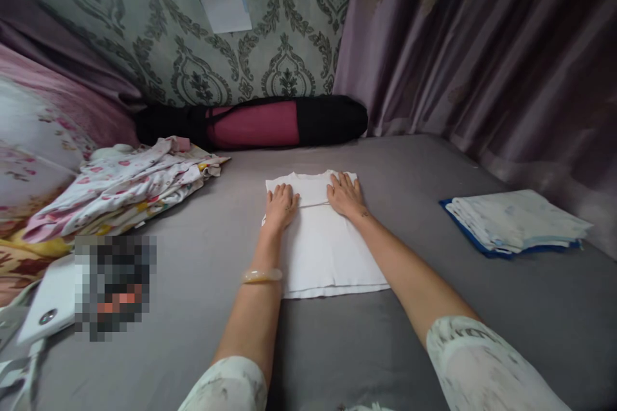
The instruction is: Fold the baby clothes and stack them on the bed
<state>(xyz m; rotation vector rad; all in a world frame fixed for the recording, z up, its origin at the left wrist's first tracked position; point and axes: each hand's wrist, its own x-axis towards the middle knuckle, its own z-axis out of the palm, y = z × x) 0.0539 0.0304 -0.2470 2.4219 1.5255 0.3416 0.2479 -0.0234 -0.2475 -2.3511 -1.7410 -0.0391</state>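
Observation:
A white shirt (332,250) lies spread on the grey bed sheet, its far part folded over toward me so a crease crosses it below my fingers. My left hand (281,205) rests flat on the upper left of the shirt, fingers extended. Opposite it, my right hand (346,194) presses flat on the upper right, with its fingers spread. Both palms face down on the cloth, and neither hand grips it. The shirt's lower hem shows two layers near me.
Folded clothes (520,218) are stacked at the right. A heap of patterned clothes (139,180) lies at the left, near a phone (55,298) with a cable and a blurred-out patch. Against the wall lies a long black and red bag (255,123); curtains (434,45) hang at the right.

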